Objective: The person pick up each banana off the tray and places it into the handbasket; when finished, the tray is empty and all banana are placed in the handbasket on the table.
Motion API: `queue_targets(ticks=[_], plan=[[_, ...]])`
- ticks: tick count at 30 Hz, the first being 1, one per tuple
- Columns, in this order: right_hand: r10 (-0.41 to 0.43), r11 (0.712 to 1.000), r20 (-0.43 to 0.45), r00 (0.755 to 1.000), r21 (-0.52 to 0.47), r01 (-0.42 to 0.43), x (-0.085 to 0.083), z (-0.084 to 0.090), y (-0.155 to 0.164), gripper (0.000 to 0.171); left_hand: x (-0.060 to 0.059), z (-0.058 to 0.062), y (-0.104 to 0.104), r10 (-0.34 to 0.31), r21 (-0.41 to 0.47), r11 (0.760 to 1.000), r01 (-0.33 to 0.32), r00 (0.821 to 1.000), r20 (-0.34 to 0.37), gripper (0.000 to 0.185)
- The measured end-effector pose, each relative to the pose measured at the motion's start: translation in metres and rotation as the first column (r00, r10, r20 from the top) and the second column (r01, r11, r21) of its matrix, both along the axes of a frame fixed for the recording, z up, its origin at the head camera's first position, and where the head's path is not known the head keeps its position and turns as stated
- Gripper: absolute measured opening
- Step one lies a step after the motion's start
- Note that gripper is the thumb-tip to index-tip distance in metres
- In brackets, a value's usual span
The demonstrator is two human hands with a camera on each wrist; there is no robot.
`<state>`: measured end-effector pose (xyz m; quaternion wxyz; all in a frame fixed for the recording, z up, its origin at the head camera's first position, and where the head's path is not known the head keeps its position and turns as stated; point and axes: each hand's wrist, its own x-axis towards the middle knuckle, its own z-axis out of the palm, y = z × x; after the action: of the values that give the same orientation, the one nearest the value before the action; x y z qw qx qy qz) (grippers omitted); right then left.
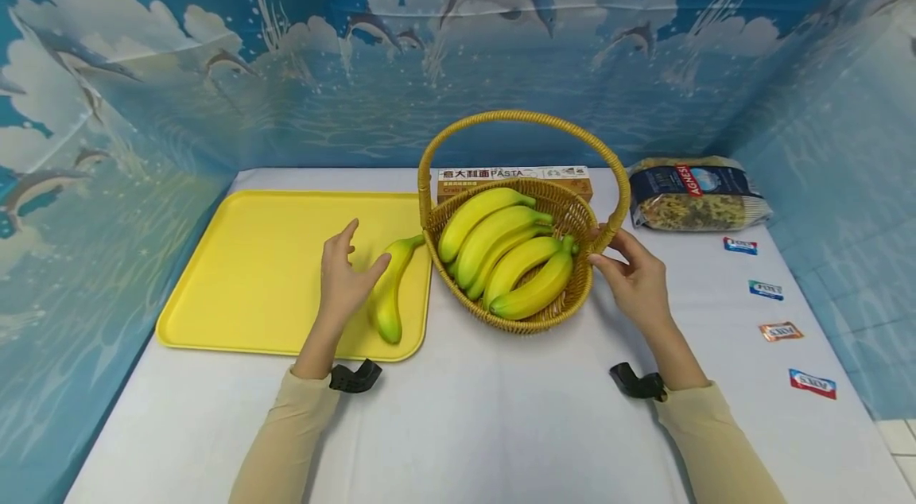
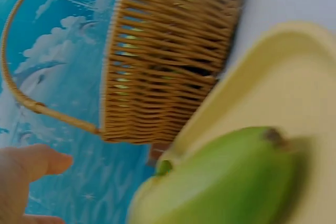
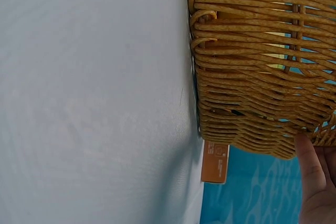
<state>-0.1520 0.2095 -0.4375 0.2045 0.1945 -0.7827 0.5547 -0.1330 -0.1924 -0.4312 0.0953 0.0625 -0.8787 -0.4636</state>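
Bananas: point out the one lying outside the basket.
The banana on the yellow tray, beside the left hand. The other bananas all sit inside the wicker basket.
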Motion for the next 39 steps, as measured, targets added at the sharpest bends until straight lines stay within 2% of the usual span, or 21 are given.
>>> queue_targets(ticks=[5,9,16,22,26,29,31,33,36,39], plan=[[-0.017,1.000,0.021,1.000,-0.015,0.017,-0.003,-0.007,0.003,0.046,-0.004,-0.016,0.004,-0.037,-0.043,0.998,0.044,0.988,0.152,0.082],[-0.016,1.000,0.031,0.999,-0.024,0.017,-0.002,-0.006,0.004,0.045,-0.008,-0.026,0.005,-0.037,-0.084,0.995,0.057,0.973,0.226,0.074],[-0.022,1.000,0.038,0.999,-0.014,0.022,-0.002,-0.006,0.004,0.045,-0.011,-0.033,0.004,0.014,-0.063,0.998,0.001,0.972,0.235,0.063],[-0.026,1.000,0.027,0.999,-0.006,0.026,-0.002,-0.007,0.004,0.046,-0.011,-0.031,-0.002,0.051,-0.041,0.998,-0.044,0.976,0.212,0.062],[-0.021,1.000,0.017,1.000,0.012,0.021,-0.003,-0.007,0.004,0.047,-0.009,-0.020,-0.010,0.100,-0.029,0.995,-0.096,0.982,0.159,0.061],[-0.017,1.000,0.013,1.000,0.022,0.017,-0.004,-0.009,0.005,0.047,-0.003,-0.004,-0.015,0.123,-0.004,0.992,-0.123,0.988,0.099,0.059],[-0.014,1.000,0.013,1.000,0.020,0.014,-0.004,-0.010,0.005,0.046,0.002,0.010,-0.015,0.117,0.006,0.993,-0.117,0.991,0.061,0.057],[-0.010,1.000,0.011,1.000,0.020,0.010,0.000,-0.002,0.002,0.045,0.008,0.025,-0.012,0.081,0.011,0.997,-0.081,0.997,0.021,0.056],[-0.014,1.000,0.018,1.000,0.022,0.013,0.006,0.008,-0.003,0.043,0.016,0.045,0.003,-0.013,-0.008,1.000,0.012,1.000,-0.020,0.056],[-0.019,1.000,0.022,1.000,0.019,0.018,0.006,0.007,-0.003,0.043,0.019,0.060,0.027,-0.125,-0.028,0.992,0.124,0.991,-0.051,0.057]])
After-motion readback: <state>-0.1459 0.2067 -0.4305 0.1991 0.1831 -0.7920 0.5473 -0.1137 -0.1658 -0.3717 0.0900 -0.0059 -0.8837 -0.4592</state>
